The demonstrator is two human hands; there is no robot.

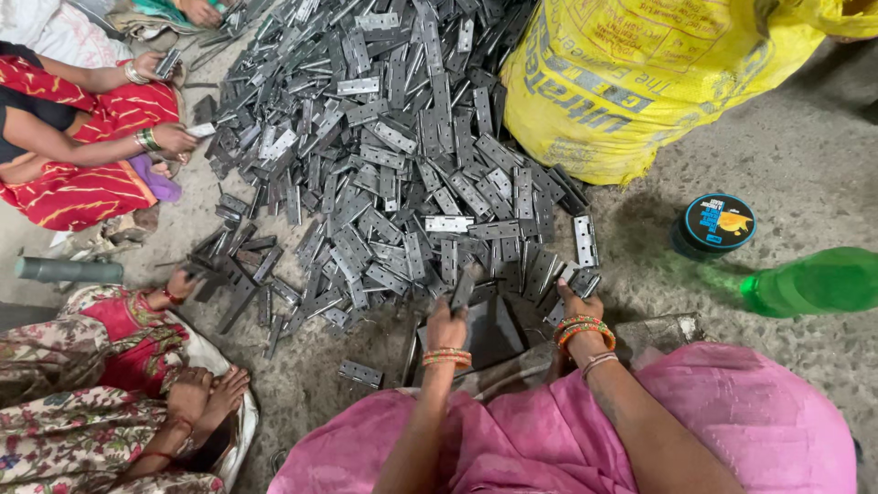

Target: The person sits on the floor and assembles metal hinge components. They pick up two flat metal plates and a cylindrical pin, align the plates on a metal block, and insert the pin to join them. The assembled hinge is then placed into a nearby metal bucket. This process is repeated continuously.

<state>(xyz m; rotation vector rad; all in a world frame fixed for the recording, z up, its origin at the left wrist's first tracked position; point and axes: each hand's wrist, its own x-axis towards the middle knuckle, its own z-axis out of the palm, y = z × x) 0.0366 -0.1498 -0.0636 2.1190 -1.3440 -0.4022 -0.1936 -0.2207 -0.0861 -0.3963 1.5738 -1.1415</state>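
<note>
Outdoors-like rough concrete floor [805,137]; left hand [446,322] grips hinge [463,291], right hand [576,302] closed on hinge pile [402,137]

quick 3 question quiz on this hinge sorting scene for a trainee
1. True or false: the left hand holds a metal hinge.
2. What lies right of the round blue-lidded tin? A) green bottle B) grey pipe C) red cloth
3. What colour is the big sack beside the hinge pile?

Key: 1 true; 2 A, the green bottle; 3 yellow.
</note>
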